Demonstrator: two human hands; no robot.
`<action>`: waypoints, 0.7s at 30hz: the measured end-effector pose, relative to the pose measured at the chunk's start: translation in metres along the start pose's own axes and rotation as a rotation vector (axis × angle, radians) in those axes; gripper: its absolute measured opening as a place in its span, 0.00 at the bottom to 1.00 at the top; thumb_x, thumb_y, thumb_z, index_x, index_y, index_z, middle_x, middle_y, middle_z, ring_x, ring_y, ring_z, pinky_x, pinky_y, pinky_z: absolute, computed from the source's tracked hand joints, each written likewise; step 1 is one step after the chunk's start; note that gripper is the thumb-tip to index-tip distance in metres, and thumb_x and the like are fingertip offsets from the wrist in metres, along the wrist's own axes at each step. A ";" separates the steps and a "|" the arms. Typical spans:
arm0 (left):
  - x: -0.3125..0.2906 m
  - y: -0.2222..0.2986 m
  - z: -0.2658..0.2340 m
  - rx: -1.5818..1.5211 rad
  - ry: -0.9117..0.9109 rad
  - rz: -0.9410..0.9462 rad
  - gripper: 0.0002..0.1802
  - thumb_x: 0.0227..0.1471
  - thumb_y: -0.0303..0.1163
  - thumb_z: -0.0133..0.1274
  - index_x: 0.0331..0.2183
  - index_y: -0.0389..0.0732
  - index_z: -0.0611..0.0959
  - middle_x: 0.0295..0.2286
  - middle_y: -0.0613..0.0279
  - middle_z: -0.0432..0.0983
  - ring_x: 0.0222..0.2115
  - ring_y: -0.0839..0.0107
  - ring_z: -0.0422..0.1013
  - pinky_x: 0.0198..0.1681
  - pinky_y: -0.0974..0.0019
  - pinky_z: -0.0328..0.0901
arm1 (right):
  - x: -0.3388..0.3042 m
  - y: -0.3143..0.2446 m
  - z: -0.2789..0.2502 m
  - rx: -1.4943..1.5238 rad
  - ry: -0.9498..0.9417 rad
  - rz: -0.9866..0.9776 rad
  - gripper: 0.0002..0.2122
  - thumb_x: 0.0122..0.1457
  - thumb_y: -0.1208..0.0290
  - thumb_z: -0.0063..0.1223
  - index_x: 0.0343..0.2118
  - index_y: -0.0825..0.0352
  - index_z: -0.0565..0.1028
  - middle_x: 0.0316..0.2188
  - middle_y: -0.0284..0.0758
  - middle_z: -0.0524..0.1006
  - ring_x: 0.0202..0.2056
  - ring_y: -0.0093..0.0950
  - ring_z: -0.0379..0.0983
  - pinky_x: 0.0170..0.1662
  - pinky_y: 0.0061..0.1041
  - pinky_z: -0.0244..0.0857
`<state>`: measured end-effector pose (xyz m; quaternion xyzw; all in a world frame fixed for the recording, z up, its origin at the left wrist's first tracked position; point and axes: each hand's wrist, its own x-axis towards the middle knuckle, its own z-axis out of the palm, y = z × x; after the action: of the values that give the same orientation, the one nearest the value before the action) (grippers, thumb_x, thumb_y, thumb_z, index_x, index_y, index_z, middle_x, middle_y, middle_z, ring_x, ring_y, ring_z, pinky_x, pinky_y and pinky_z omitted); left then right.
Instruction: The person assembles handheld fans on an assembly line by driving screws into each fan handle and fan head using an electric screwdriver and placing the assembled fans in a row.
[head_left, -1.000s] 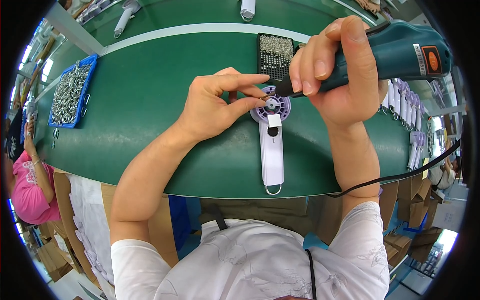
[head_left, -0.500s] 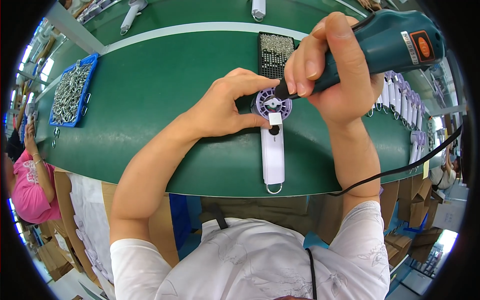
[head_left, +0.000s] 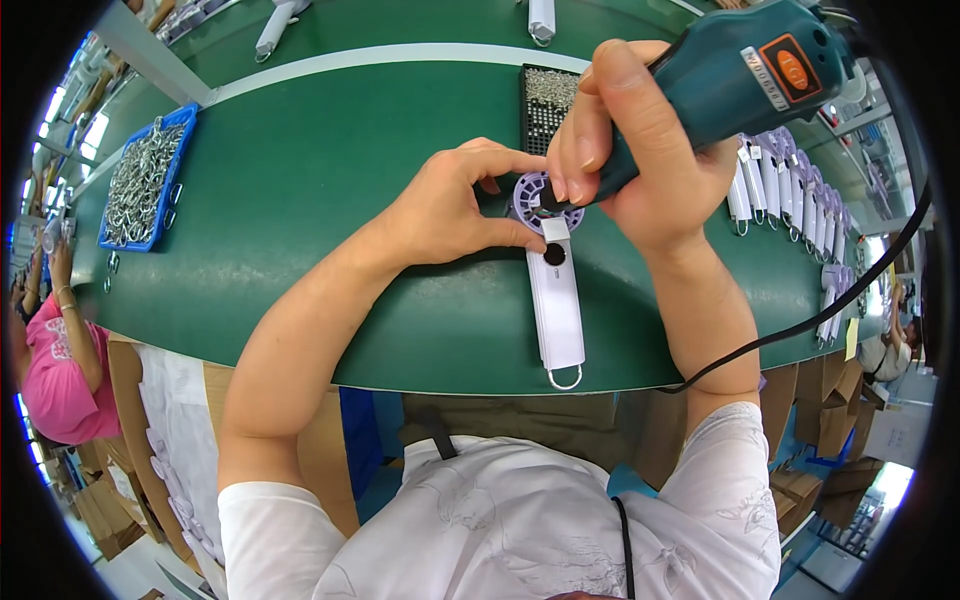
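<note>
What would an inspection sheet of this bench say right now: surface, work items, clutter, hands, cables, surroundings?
Surface: green tabletop, mildly reflective.
Work items: white-and-lilac handheld device lying down; dark green power driver, its nose at the device's round end, exact contact hidden.
Clutter: blue tray heaped with metal clips, loose ones beside it; black tray of small silvery parts; row of similar devices at right.
Hands: left hand holds the round end between thumb and index finger; right hand grips the driver.
Cables: black cable crosses the right forearm.
Surroundings: person in pink at left; cardboard boxes at right.
</note>
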<state>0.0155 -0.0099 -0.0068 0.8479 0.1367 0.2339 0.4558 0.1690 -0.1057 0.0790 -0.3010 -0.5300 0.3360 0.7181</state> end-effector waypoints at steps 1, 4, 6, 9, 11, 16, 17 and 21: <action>0.000 0.000 0.000 0.006 -0.005 -0.013 0.38 0.32 0.41 0.78 0.48 0.44 0.84 0.38 0.57 0.78 0.34 0.64 0.71 0.39 0.64 0.70 | -0.002 0.001 0.002 -0.115 -0.001 -0.004 0.07 0.67 0.75 0.47 0.37 0.75 0.73 0.15 0.37 0.70 0.11 0.26 0.66 0.16 0.29 0.65; 0.001 0.000 0.001 -0.027 0.004 -0.035 0.36 0.31 0.40 0.78 0.46 0.43 0.85 0.37 0.57 0.78 0.34 0.64 0.72 0.39 0.62 0.70 | -0.004 0.005 0.003 -0.232 -0.031 -0.014 0.06 0.66 0.77 0.48 0.36 0.75 0.73 0.15 0.37 0.71 0.11 0.24 0.67 0.16 0.27 0.65; -0.001 -0.005 0.000 -0.081 -0.015 -0.089 0.35 0.31 0.40 0.78 0.45 0.42 0.85 0.36 0.57 0.79 0.34 0.64 0.72 0.40 0.62 0.70 | -0.004 0.004 0.007 -0.265 -0.063 0.000 0.04 0.65 0.78 0.50 0.35 0.74 0.72 0.15 0.35 0.72 0.12 0.23 0.67 0.16 0.23 0.64; 0.006 -0.004 0.001 -0.153 -0.001 -0.095 0.27 0.32 0.36 0.78 0.37 0.39 0.85 0.31 0.62 0.81 0.33 0.67 0.74 0.40 0.62 0.69 | -0.010 0.011 0.011 -0.230 -0.111 0.041 0.04 0.61 0.79 0.58 0.32 0.71 0.73 0.16 0.32 0.74 0.14 0.20 0.69 0.17 0.20 0.63; 0.008 -0.010 0.001 -0.194 -0.004 -0.039 0.22 0.32 0.33 0.78 0.29 0.39 0.82 0.27 0.67 0.81 0.31 0.70 0.74 0.40 0.63 0.69 | -0.007 0.014 0.010 -0.276 -0.130 -0.008 0.05 0.61 0.78 0.59 0.31 0.70 0.73 0.16 0.31 0.74 0.14 0.19 0.69 0.17 0.18 0.62; 0.008 -0.006 0.004 -0.226 0.023 0.057 0.17 0.34 0.26 0.76 0.24 0.39 0.80 0.25 0.68 0.81 0.31 0.72 0.75 0.40 0.66 0.69 | -0.011 0.011 0.011 -0.203 -0.052 0.143 0.05 0.61 0.78 0.60 0.30 0.70 0.74 0.16 0.31 0.74 0.15 0.18 0.70 0.17 0.17 0.63; 0.009 -0.006 0.004 -0.293 0.000 -0.008 0.17 0.34 0.25 0.76 0.24 0.39 0.80 0.25 0.68 0.81 0.31 0.71 0.76 0.40 0.67 0.69 | -0.008 0.009 0.015 -0.204 -0.058 0.138 0.05 0.60 0.78 0.60 0.30 0.70 0.74 0.16 0.31 0.74 0.15 0.18 0.70 0.17 0.18 0.63; 0.002 -0.001 0.001 -0.122 -0.048 -0.083 0.27 0.34 0.31 0.78 0.40 0.39 0.86 0.34 0.64 0.81 0.35 0.72 0.73 0.42 0.67 0.69 | -0.002 -0.016 0.000 -0.155 -0.141 -0.040 0.06 0.65 0.74 0.53 0.36 0.72 0.73 0.17 0.35 0.74 0.14 0.24 0.71 0.17 0.25 0.66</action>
<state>0.0172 -0.0090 -0.0073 0.8174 0.1465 0.2023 0.5191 0.1708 -0.1167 0.0907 -0.3207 -0.6095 0.2998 0.6602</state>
